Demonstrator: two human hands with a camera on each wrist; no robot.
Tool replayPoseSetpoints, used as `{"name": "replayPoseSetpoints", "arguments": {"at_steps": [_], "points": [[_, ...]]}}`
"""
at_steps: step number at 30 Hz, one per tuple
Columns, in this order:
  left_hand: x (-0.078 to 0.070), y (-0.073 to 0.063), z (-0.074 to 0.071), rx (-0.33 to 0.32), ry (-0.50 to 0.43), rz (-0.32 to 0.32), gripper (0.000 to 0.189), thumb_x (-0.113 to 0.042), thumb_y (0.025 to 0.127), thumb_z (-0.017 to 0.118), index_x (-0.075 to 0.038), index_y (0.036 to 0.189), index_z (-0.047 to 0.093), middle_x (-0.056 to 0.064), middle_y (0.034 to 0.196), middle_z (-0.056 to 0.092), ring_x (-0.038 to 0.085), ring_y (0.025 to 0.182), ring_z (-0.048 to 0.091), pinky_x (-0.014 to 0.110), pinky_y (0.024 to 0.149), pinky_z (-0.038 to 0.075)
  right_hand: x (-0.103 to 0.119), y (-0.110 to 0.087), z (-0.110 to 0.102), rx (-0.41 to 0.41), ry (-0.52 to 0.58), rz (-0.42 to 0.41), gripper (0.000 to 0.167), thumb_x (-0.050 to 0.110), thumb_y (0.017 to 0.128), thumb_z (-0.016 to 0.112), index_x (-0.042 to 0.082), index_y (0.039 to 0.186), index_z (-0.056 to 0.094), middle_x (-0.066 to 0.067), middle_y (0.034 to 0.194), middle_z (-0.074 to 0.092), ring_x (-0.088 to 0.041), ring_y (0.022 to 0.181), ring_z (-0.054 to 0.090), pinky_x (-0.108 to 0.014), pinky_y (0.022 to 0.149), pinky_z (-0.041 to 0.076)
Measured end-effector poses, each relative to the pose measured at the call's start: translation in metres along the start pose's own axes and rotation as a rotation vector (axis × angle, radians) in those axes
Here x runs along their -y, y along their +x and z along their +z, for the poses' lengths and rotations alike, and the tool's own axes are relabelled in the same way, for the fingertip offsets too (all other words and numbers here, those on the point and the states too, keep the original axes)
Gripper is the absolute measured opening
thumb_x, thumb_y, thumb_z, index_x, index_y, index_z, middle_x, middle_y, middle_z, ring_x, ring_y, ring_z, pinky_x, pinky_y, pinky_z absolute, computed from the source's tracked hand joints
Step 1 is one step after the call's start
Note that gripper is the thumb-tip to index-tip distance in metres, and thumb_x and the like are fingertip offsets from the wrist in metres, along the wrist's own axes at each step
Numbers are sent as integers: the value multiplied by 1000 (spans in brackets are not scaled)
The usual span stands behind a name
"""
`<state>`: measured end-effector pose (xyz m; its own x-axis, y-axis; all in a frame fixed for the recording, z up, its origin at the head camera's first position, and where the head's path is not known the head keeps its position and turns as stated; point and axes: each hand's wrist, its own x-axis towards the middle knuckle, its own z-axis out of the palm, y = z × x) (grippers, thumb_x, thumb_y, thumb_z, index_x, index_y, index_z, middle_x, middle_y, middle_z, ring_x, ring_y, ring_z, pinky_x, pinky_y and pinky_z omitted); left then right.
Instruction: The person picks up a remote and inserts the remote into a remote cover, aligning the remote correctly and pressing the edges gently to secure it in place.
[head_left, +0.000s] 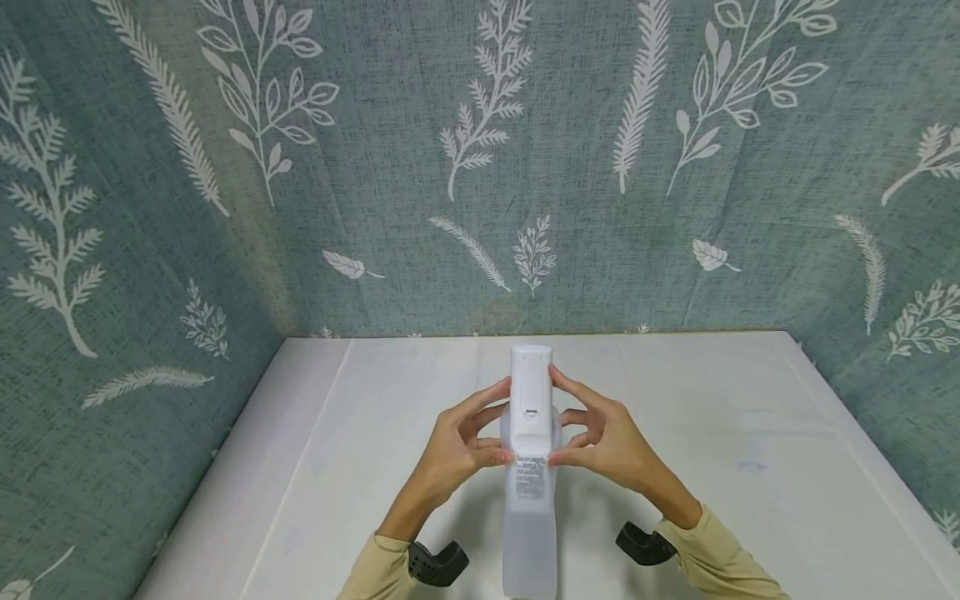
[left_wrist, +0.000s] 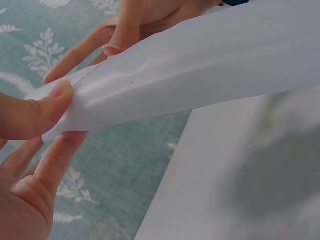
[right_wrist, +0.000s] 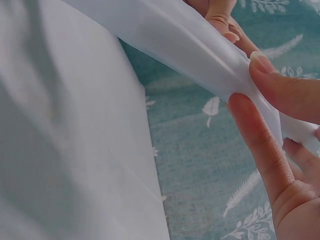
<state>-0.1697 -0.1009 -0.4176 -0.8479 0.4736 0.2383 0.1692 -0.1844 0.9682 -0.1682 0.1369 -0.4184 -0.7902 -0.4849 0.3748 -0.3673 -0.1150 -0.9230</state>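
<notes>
A long white handheld device [head_left: 531, 379] stands in the middle of the head view. Its upper part is narrow and has a small port-like slot, with small grey print below it. The lower part looks greyish and broadens a little. My left hand [head_left: 450, 442] holds it by the left side, thumb at the print and fingers spread up along the edge. From the right, my right hand [head_left: 615, 437] grips it in mirror fashion. In both wrist views the smooth body of the device [left_wrist: 190, 65] [right_wrist: 185, 45] runs between the two hands' fingertips.
A white table [head_left: 360, 467] spreads below the hands. Teal cloth [head_left: 390, 167] with white leaf prints hangs behind it and at both sides. A black wrist mount [head_left: 437, 564] sits at the left cuff, and another black mount [head_left: 645, 546] at the right cuff.
</notes>
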Motion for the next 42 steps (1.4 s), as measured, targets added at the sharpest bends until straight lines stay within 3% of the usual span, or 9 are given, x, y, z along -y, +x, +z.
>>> {"name": "replayPoseSetpoints", "arguments": {"at_steps": [42], "points": [[0,-4,0,-59,-13,-24,78,16,69,74,-6,139,46,9,145,42,34,125,46,42,84,54,-3,1,2,-16,-8,24,91,-7,72,77,11,148,31,-18,151,26,-24,99,64,-45,66,58]]}}
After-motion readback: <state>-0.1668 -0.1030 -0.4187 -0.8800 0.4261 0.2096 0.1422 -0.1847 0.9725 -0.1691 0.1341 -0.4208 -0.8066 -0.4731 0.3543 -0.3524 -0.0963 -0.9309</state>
